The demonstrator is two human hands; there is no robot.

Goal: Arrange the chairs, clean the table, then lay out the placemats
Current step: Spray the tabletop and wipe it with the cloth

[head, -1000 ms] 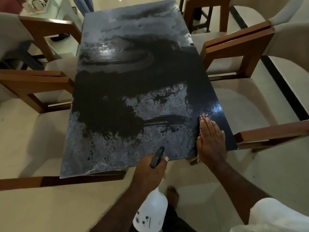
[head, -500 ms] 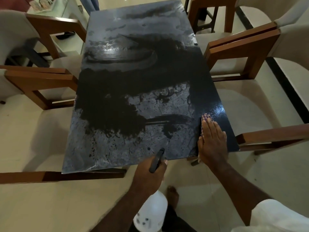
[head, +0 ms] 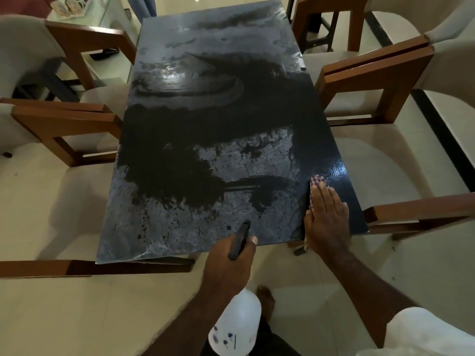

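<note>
A long black table [head: 210, 129] runs away from me, its top smeared with wet streaks and spray drops. My right hand [head: 326, 217] lies flat, fingers straight, pressing a checked cloth [head: 317, 182] onto the near right corner; only the cloth's tip shows past the fingertips. My left hand [head: 227, 260] grips the black trigger head of a white spray bottle [head: 237, 322] just off the near edge, nozzle pointing over the table. Wooden-armed cream chairs stand on the left [head: 64, 124] and right [head: 380, 80] sides.
A nearer right chair [head: 421, 209] has its arm close to my right hand. Another chair arm [head: 46, 268] crosses low at the near left. A wooden stool [head: 331, 19] stands past the far right corner. My bare foot [head: 266, 299] is on the pale tiled floor.
My right hand and the cloth have shifted only slightly at the near right corner. The left hand stays on the sprayer. The view has drifted a little.
</note>
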